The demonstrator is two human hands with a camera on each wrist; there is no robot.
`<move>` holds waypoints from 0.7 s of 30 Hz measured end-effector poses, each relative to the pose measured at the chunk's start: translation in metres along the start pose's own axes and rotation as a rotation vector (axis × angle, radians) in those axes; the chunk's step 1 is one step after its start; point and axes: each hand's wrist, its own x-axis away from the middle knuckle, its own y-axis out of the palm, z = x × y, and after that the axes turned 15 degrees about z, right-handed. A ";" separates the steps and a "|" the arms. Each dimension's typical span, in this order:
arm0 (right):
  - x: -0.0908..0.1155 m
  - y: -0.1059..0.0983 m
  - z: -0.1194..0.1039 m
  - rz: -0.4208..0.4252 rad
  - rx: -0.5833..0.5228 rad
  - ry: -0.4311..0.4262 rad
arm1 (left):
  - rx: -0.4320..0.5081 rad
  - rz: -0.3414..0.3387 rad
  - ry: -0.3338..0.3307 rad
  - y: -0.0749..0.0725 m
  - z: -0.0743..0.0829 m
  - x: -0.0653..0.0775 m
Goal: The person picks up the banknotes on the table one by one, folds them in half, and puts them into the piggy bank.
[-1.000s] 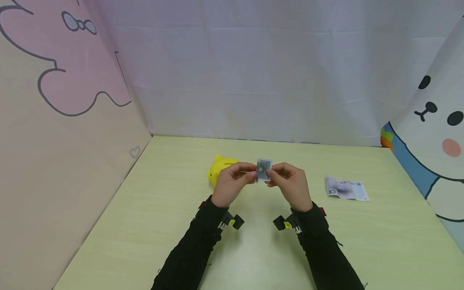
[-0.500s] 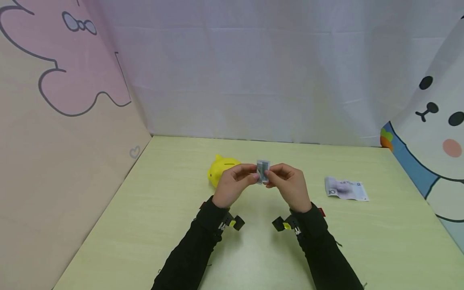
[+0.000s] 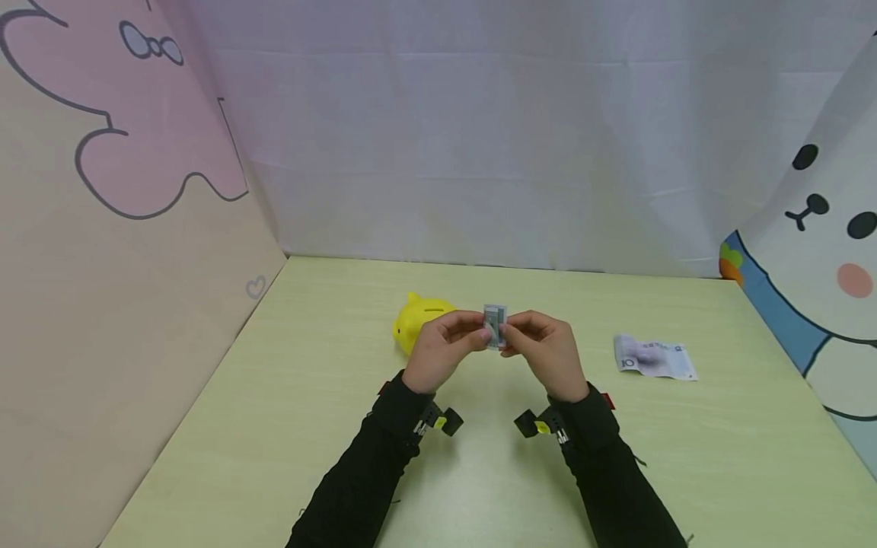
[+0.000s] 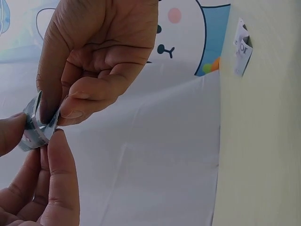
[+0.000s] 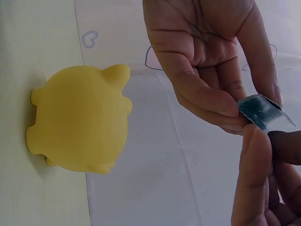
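A small folded greenish banknote is pinched between both hands above the table. My left hand pinches its left side between thumb and fingers. On the right side, my right hand does the same. The left wrist view shows the folded note bent into a curve, with one finger of the right hand inside the bend. A yellow piggy bank with a slot on top stands just behind my left hand, which partly hides it. In the right wrist view the piggy bank shows whole.
A creased purple-white banknote marked 10 lies on the pale wooden table, right of my right hand. A white cloth hangs at the back edge. Printed cartoon panels stand on the left and right sides.
The folded note looks narrower than a second ago, and both hands have drawn slightly closer together around it. The piggy bank and the other banknote have stayed put.
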 end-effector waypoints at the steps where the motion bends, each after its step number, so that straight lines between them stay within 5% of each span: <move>1: 0.000 0.000 0.000 -0.003 -0.003 0.000 | 0.001 0.001 0.000 0.000 0.000 0.000; 21: 0.000 -0.001 0.000 0.015 0.029 -0.029 | -0.049 0.062 0.007 0.002 0.002 0.002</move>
